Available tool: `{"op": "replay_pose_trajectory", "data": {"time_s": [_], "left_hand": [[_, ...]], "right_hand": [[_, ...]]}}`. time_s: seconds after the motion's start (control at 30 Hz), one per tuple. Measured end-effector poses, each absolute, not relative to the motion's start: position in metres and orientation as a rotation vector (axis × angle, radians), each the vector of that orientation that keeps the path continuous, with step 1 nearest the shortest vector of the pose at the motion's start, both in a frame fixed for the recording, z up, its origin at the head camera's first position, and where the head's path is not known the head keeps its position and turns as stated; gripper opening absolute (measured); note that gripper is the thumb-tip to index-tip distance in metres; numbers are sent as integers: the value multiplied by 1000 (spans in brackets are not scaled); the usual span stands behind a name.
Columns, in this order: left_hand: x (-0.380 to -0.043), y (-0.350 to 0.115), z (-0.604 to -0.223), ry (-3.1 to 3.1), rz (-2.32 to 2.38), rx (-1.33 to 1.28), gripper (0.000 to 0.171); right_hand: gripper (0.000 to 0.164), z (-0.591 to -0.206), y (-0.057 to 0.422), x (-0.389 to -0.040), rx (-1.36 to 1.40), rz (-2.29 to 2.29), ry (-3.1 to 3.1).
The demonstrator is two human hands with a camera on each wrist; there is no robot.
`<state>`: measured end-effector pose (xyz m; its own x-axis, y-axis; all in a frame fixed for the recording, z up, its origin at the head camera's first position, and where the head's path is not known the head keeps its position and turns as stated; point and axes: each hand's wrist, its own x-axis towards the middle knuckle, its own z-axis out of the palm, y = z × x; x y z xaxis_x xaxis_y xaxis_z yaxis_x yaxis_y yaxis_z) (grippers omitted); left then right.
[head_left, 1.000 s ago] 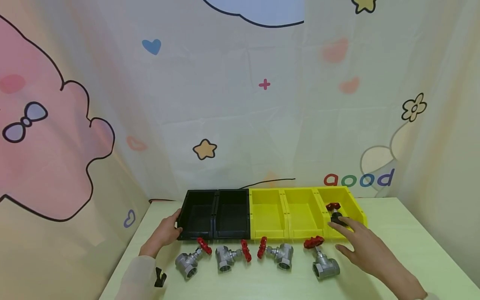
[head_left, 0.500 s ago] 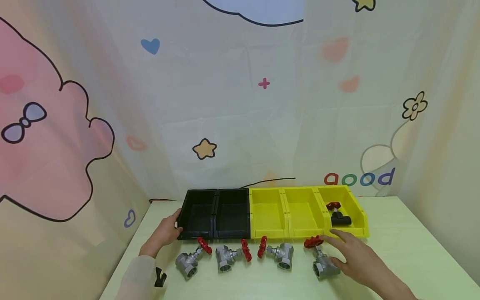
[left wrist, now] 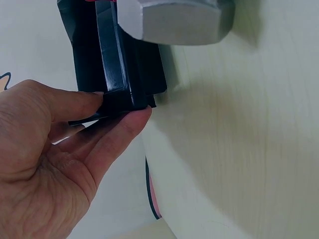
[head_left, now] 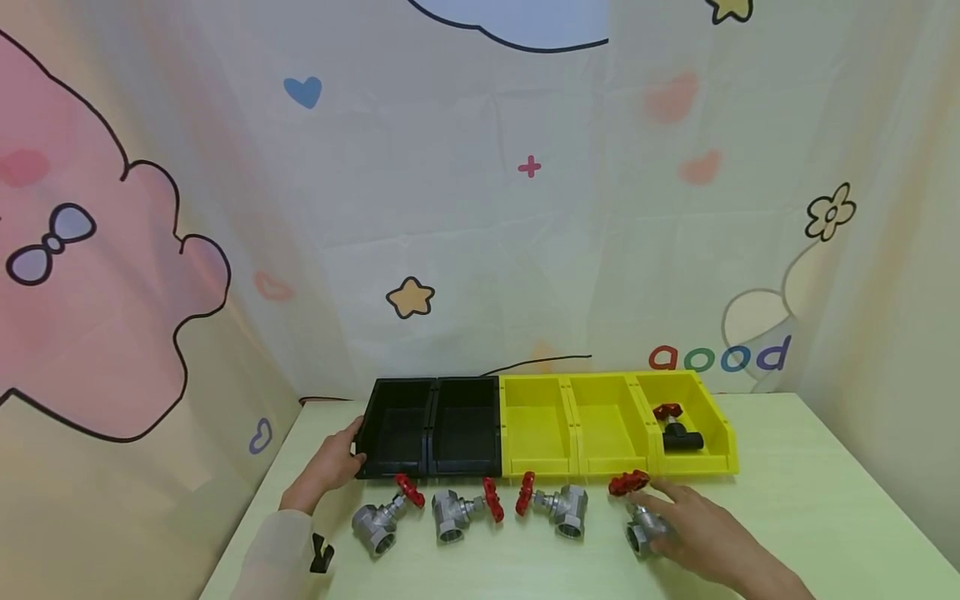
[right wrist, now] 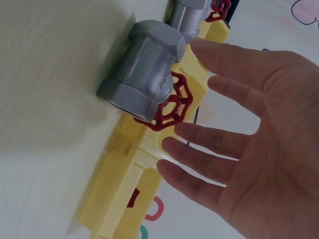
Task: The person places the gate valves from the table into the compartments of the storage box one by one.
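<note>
On the pale counter, with twelve o'clock pointing away from the person, four silver valves are lying in a row along the near side, apparently spaced to leave finger room. The right hand is hovering about the rightmost valve, its grip standing apart; whether a fingertip is touching, I can't tell. Between nine and ten o'clock from there, the left hand is pinching the end black bin, its grip clamped on the outer edge, probably bracing the whole row. Beyond the valves, the bins are standing side by side, fronts facing the person, seemingly for easy access. Nearly one o'clock from the rightmost valve, a black valve is resting inside the end yellow bin. Farthest back, a printed cloth is hanging.
</note>
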<state>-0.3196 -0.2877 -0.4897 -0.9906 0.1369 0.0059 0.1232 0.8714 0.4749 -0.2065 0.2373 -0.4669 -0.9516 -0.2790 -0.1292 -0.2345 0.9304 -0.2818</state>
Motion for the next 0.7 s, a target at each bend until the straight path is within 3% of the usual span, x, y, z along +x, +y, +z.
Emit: {"op": "replay_pose_trajectory", "data": {"time_s": [0.3,0.7], "left_hand": [[-322,-288,-491,3004,762,215,73],[-322,-290,-492,3004,783,231,73]], "right_hand": [[65,-478,231,-207,-325,-421,2801],[57,-491,230,-209,-375,-432,2822]]}}
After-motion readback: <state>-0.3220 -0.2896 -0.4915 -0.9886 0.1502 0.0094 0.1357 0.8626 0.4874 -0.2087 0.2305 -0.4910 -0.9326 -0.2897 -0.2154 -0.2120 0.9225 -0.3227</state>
